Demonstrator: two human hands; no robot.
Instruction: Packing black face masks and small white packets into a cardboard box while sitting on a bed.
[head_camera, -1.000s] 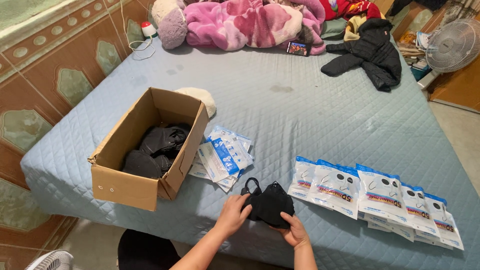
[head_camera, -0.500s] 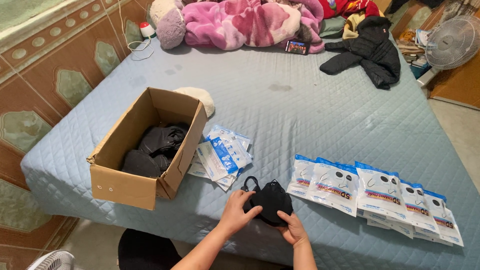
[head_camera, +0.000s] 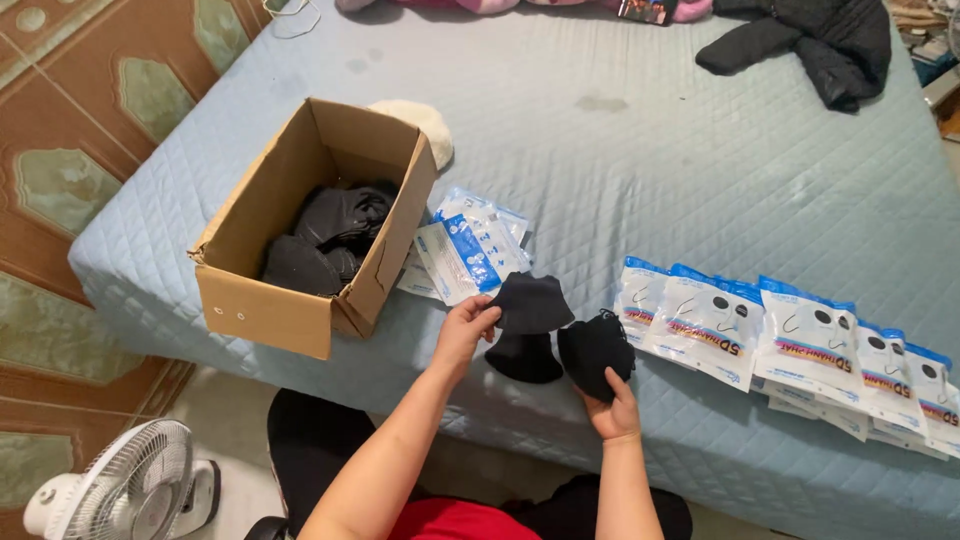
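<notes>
The left hand (head_camera: 465, 328) pinches a soft black cloth mask (head_camera: 530, 302) by its edge, thumb and fingers closed on the fabric, and holds it just above the bed (head_camera: 640, 170). The mask is matte, cupped and roughly fan-shaped. Under it a second black mask (head_camera: 525, 357) lies or hangs partly hidden; whether the left hand also holds it I cannot tell. The right hand (head_camera: 612, 408) grips a small stack (head_camera: 595, 350) of the same dark masks from below, fingers curled up around its lower edge, thumb on the front. Both forearms reach up from the lower edge of the view, the left one slanting in from the left, the right one nearly upright.

The bed is covered by a pale blue quilted spread with a diamond stitch pattern. To the left stands an open brown cardboard box (head_camera: 300, 300), flaps up, with more crumpled black masks inside. Just beside the box lies a loose pile of glossy blue and white plastic packets (head_camera: 468, 245). To the right of the hands a row of filled packets (head_camera: 780, 335) overlaps like shingles along the bed's near edge. A black jacket (head_camera: 810, 45) lies bunched at the far corner. A white fan (head_camera: 125, 490) stands on the floor below.
</notes>
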